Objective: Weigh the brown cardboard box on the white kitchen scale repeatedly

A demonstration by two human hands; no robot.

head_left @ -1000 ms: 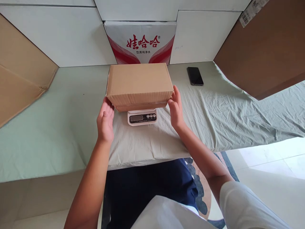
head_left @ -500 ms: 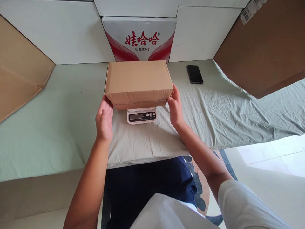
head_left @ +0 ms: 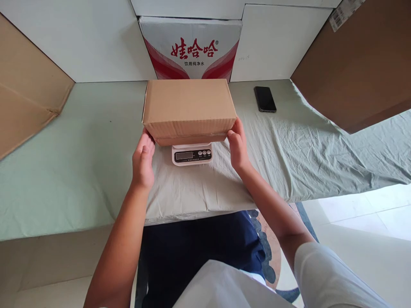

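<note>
Here, in the head view, a closed brown cardboard box [head_left: 189,107] sits on top of a small white kitchen scale [head_left: 192,154], whose dark display and round buttons peek out along the near edge under the box. The scale stands on a pale green sheet [head_left: 80,162] that covers the table, near its middle.

The left hand [head_left: 143,160] is open, fingers straight and together, palm turned inward; its fingertips touch the box's near left lower corner. The right hand [head_left: 238,145] is open too, fingers lightly curved, pressed flat against the box's near right end. Neither hand is closed around anything; the box is flanked between the two palms, and whether they bear any of its weight cannot be told.

Just behind the box, on the far side, stands a white carton with red Chinese lettering [head_left: 192,49], set among plain white boxes [head_left: 96,38] that line the far edge. A black phone [head_left: 265,99] lies flat on the sheet to the far right, well apart from the box. A large brown cardboard panel [head_left: 362,64] leans in at the right, and another cardboard flap [head_left: 25,102] at the left. At the near edge, the person's dark blue trousers [head_left: 199,252] and white sleeve [head_left: 330,278] show.
</note>
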